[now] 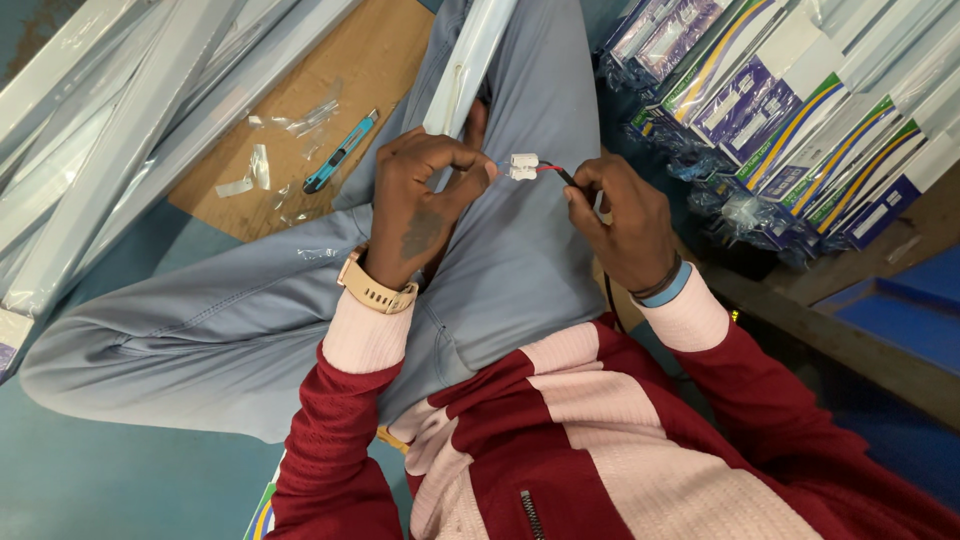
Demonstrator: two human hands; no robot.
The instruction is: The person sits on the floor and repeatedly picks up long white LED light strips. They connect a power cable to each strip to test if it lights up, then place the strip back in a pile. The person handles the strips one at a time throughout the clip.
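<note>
Boxed stack crowding right side

A teal floor with a brown board, perhaps cardboard, lying on it.

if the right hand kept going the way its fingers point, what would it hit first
Most likely the small white connector on the red wire, pinched by the left hand. The right hand points left toward it; depth looks matched.

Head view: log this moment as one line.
left hand: pinches white connector | right hand: grips red and black wires | light tube on lap
</note>
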